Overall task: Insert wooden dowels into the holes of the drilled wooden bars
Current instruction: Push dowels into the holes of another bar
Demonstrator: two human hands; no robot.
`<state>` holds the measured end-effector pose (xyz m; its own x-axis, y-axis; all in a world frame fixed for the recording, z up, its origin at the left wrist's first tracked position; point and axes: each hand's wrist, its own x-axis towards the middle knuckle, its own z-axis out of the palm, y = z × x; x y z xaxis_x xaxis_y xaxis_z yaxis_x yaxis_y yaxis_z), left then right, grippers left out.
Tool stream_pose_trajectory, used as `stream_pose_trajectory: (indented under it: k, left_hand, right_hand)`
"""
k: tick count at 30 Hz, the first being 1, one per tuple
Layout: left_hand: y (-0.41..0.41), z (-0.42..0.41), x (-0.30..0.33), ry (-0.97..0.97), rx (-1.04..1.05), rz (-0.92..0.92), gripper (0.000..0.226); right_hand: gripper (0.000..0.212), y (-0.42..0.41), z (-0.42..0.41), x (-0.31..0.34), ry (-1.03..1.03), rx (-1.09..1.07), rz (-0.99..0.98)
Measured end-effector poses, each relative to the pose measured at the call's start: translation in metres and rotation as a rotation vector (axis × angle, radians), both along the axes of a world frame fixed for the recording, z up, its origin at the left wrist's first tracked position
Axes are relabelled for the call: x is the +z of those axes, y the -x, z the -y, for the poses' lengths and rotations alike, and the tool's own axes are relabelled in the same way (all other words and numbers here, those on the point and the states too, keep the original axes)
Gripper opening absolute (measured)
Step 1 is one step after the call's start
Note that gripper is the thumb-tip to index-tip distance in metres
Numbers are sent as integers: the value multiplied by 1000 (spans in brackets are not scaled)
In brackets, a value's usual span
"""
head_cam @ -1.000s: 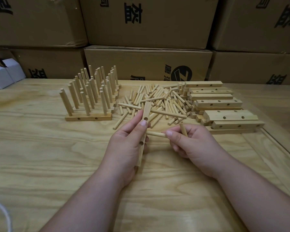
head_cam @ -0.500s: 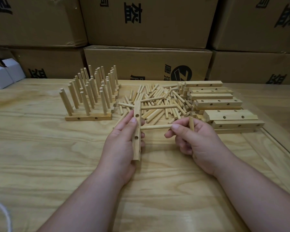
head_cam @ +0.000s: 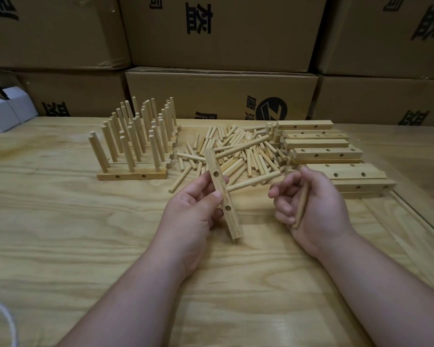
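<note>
My left hand point(head_cam: 193, 211) grips a drilled wooden bar point(head_cam: 223, 196), held roughly upright and tilted, above the table. One dowel point(head_cam: 253, 181) sticks out of the bar's side to the right. My right hand point(head_cam: 313, 204) has let go of that dowel and holds a spare dowel point(head_cam: 301, 206) tucked in the palm under curled fingers. A heap of loose dowels point(head_cam: 238, 151) lies behind the hands. Bare drilled bars point(head_cam: 327, 154) are stacked at the right. Finished bars with upright dowels point(head_cam: 135, 144) stand at the left.
Cardboard boxes point(head_cam: 221, 93) line the back of the wooden table point(head_cam: 60, 221). White small boxes point(head_cam: 5, 113) sit at the far left. A white cord point(head_cam: 8, 319) curves in at the lower left corner. A groove runs along the table's right side.
The dowel went into the bar's side hole and my right hand released it and drew back a little. My left hand tilted the bar so its top leans left.
</note>
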<state>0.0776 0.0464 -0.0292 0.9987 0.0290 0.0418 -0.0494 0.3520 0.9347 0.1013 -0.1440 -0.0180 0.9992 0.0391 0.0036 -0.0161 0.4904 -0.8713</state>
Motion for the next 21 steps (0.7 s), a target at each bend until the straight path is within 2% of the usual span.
stream_pose_trajectory:
  k: [2, 4, 8, 12, 21]
  left_hand:
    - [0, 0, 0, -4, 9, -1, 44]
    - [-1, 0, -1, 4, 17, -1, 47]
    - [-3, 0, -3, 28, 24, -2, 49]
    - [-4, 0, -4, 69, 7, -10, 47]
    - [-4, 1, -2, 203, 16, -23, 47]
  right_hand:
    - [48, -1, -1, 0, -59, -33, -16]
    - [49, -2, -3, -1, -25, -61, -34]
    - [38, 1, -8, -3, 324, -105, -26]
    - [29, 9, -13, 0, 497, -75, 86]
    - [27, 11, -15, 0, 563, -89, 128]
